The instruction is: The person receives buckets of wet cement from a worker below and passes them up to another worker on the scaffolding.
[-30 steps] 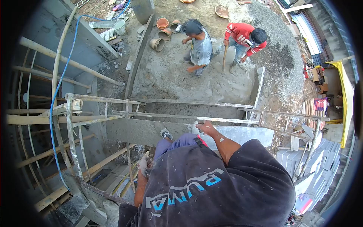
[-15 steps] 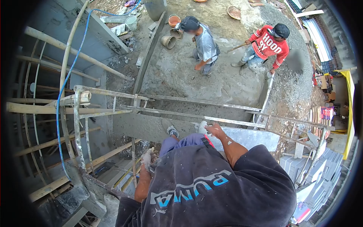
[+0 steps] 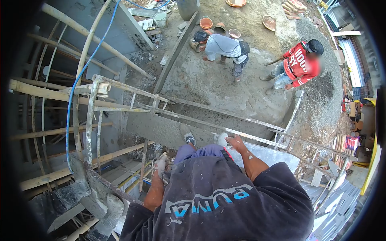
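My left hand (image 3: 161,165), coated in grey cement, hangs beside my dark shirt (image 3: 225,193). Its fingers point up and look apart, with no object visible in them. My right hand (image 3: 235,142) hovers by my right thigh, just above a pale grey sheet (image 3: 259,154). Its fingers are loosely bent and apart, and I see nothing between them. My left shoe (image 3: 189,139) stands on a cement-covered ledge (image 3: 155,127); a pale shape, likely my right shoe (image 3: 221,138), shows beside my right hand. A long metal frame (image 3: 201,123) crosses in front of my feet.
Bamboo poles (image 3: 44,92) and a blue hose (image 3: 82,72) rise at left. Below, one co-worker (image 3: 225,50) bends by buckets (image 3: 206,23) on wet concrete (image 3: 185,82); another in red (image 3: 299,64) stands holding a stick. Stacked grey tiles (image 3: 341,205) lie lower right.
The view has shifted, moving the scene down and right. The co-worker in grey has bent down toward the buckets. The one in red has drawn a hand back from the board. My hands stay near my sides.
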A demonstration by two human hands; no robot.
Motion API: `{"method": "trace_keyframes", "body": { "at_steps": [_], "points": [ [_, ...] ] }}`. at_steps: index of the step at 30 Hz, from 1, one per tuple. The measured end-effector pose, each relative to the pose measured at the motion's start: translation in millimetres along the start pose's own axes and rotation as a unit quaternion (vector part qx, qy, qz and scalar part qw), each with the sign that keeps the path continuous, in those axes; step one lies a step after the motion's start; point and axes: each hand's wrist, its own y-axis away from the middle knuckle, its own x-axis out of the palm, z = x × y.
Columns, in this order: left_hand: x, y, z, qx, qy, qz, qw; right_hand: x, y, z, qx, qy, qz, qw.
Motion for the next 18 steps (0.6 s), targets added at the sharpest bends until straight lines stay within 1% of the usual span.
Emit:
{"method": "trace_keyframes", "body": {
  "at_steps": [3, 6, 9, 12, 15, 18],
  "points": [
    [3, 4, -5, -0.038, -0.010, -0.008, 0.999, -1, -3, -2, 0.002, -0.002, 0.010, 1.000],
    [8, 16, -13, -0.044, -0.015, -0.022, 0.999, -1, -4, 1, 0.022, -0.004, 0.017, 1.000],
    [8, 13, -12, -0.045, -0.017, -0.028, 0.998, -2, -4, 0, 0.019, -0.008, 0.014, 1.000],
    [8, 8, -10, -0.030, -0.002, -0.022, 0.999, -2, -7, -1, 0.021, -0.003, 0.008, 1.000],
    [5, 4, -12, -0.056, -0.029, -0.013, 0.998, -2, -10, -4, 0.011, 0.008, 0.002, 1.000],
    [4, -1, -8, -0.051, -0.024, -0.007, 0.998, -1, -11, -4, 0.020, 0.007, -0.001, 1.000]
  ]
}}
